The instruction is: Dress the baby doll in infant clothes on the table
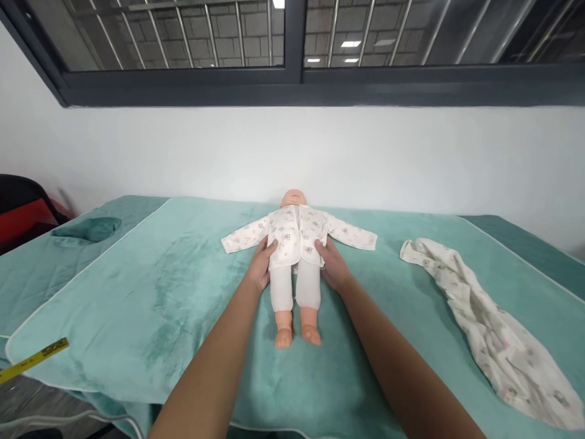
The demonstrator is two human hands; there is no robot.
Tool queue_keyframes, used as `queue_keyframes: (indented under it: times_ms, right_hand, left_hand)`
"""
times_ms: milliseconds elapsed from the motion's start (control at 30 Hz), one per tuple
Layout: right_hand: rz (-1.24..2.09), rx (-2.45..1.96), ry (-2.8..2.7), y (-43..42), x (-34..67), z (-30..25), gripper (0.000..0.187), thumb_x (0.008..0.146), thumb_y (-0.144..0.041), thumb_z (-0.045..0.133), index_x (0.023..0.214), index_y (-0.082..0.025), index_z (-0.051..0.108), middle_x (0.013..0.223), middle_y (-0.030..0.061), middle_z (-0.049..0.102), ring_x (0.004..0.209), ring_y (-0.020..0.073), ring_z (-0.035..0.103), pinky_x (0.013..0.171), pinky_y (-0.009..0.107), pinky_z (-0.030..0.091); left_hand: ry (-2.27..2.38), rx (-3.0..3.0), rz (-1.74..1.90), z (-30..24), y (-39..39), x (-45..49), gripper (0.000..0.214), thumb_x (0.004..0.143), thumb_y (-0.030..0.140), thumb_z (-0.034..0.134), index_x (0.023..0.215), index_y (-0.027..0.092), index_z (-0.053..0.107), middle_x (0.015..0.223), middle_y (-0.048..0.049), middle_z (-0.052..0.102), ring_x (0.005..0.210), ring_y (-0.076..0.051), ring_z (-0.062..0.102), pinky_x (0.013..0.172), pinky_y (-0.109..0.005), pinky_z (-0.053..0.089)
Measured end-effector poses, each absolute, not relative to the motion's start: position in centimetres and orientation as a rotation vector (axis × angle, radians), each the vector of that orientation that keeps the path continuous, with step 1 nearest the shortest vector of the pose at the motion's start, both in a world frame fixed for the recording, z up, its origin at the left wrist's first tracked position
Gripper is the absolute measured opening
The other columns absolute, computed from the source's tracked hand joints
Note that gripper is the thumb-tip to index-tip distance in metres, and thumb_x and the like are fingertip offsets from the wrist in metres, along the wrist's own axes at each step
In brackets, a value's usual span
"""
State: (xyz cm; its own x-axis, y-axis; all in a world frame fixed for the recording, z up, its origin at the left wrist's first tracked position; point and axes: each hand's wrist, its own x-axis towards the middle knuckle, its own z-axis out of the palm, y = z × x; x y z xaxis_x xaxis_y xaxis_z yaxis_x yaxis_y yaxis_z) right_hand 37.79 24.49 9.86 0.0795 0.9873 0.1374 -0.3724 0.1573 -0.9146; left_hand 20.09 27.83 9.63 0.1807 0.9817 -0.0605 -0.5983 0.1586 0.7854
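Note:
A baby doll (308,292) lies on its back in the middle of the bed, head toward the wall and bare feet toward me. It wears a white patterned baby shirt (287,235) with long sleeves spread out to both sides. My left hand (261,263) grips the doll's side at the hem of the shirt, thumb on top. On the opposite side my right hand (332,263) holds it the same way. The undersides of both hands are hidden beneath the doll.
A crumpled white patterned baby garment (493,335) lies to the right on the green blanket (192,292). A yellow strip (34,360) pokes in at the left. Behind the bed rise a white wall (183,152) and a dark-framed window (292,85). A red and black object (27,213) stands far left.

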Motion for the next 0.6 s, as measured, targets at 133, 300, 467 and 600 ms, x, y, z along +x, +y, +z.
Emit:
queue_keyframes:
  times_ms: [133, 300, 467, 600]
  right_hand:
    - [1.034, -1.004, -0.995, 23.9, 37.6, 9.4, 0.055, 0.083, -0.053, 0.061, 0.13, -0.026, 0.054, 0.134, 0.005, 0.062, 0.122, 0.0263, 0.058, 0.108, 0.048, 0.044]
    - [0.739, -1.295, -1.254, 19.3, 39.4, 8.8, 0.051, 0.088, -0.046, 0.053, 0.134, -0.024, 0.051, 0.139, 0.0084, 0.057, 0.128, 0.0266, 0.053, 0.112, 0.049, 0.039]
    - [0.116, -1.692, -1.726, 10.2, 45.6, 8.7, 0.05, 0.088, -0.037, 0.053, 0.135, -0.023, 0.052, 0.139, 0.012, 0.056, 0.136, 0.0319, 0.044, 0.115, 0.055, 0.032]
    - [-0.404, -2.016, -1.783, 2.7, 51.7, 8.5, 0.046, 0.091, -0.042, 0.043, 0.131, -0.02, 0.054, 0.14, 0.014, 0.055, 0.138, 0.0343, 0.041, 0.116, 0.06, 0.024]
  left_hand:
    - [0.636, 0.67, 1.239, 9.5, 27.9, 19.7, 0.053, 0.077, 0.023, 0.075, 0.127, 0.019, 0.058, 0.121, -0.011, 0.07, 0.111, -0.024, 0.067, 0.104, -0.039, 0.051]
    - [0.558, 0.675, 1.22, 9.2, 28.2, 19.3, 0.047, 0.078, 0.021, 0.072, 0.124, 0.018, 0.061, 0.119, -0.01, 0.071, 0.108, -0.022, 0.068, 0.103, -0.037, 0.051]
    - [0.557, 0.669, 1.226, 8.8, 27.9, 19.0, 0.047, 0.078, 0.019, 0.071, 0.124, 0.018, 0.06, 0.12, -0.0084, 0.071, 0.106, -0.019, 0.068, 0.102, -0.034, 0.05]
    - [0.57, 0.667, 1.249, 8.7, 27.1, 18.7, 0.044, 0.076, 0.018, 0.073, 0.119, 0.017, 0.063, 0.114, -0.0076, 0.073, 0.104, -0.019, 0.069, 0.101, -0.034, 0.051]
